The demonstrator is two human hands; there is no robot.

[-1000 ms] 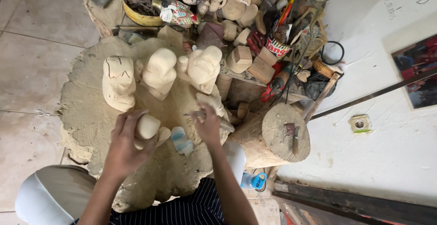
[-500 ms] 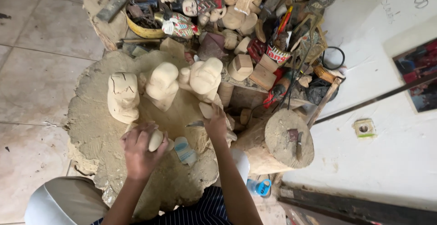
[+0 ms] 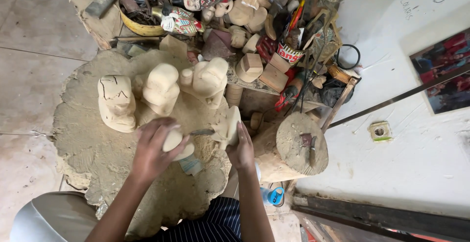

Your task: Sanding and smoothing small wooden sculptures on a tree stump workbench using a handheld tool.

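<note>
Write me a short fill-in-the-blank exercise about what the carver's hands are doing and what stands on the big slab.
1. The left hand grips a rounded pale wooden tool handle whose dark metal blade points toward the ____ hand.
2. The right hand holds a pale wood piece that is being ____.
3. Beyond the hands, ____ unpainted carved blocks stand in a row on the slab.
4. Right of the hands stands a round ____ with small tools on top.

Missing words: right; carved; three; log stump

3 carvings (image 3: 159,90) on stump (image 3: 88,144); log (image 3: 293,146) at right.
</note>
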